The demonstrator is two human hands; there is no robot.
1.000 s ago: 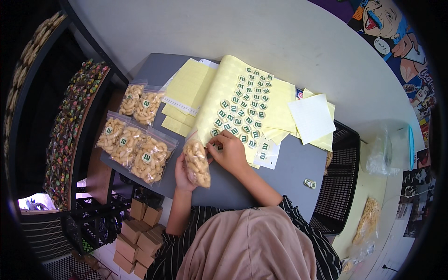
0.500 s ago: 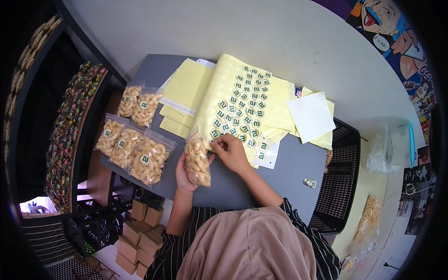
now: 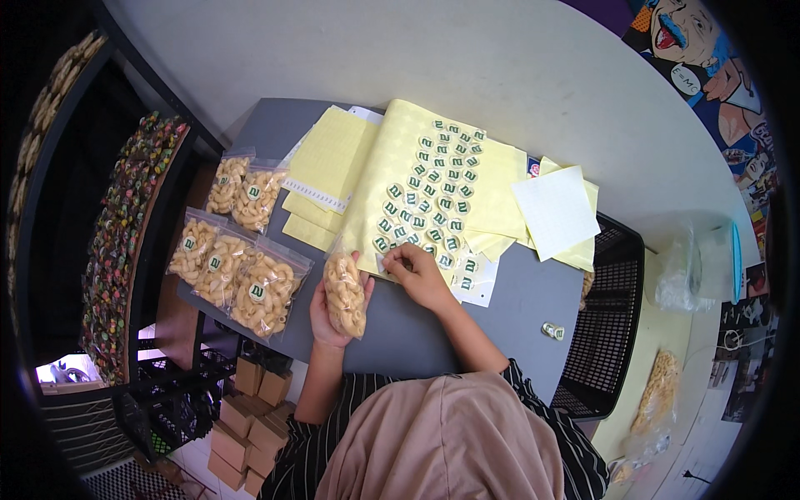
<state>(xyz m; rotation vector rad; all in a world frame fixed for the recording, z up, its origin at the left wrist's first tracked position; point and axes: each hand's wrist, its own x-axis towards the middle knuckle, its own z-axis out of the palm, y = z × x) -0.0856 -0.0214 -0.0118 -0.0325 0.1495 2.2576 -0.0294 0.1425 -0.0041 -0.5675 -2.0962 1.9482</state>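
The left hand (image 3: 329, 315) holds a transparent plastic bag (image 3: 344, 302), which is full of pale yellow, curved snack pieces. The bag is plump and a little creased. It rests along the palm, and fingers show at both of its sides. Its narrow top points away from the wrist, and its lower end is near the heel of the hand.

A pale yellow sheet (image 3: 385, 171) lies ahead of the right hand (image 3: 404, 265), whose fingertips are at its near edge. Farther from this hand, the sheet carries round, whitish stickers (image 3: 427, 191) with a dark green mark, in slanting rows. Whether the fingertips hold a sticker, I cannot tell.
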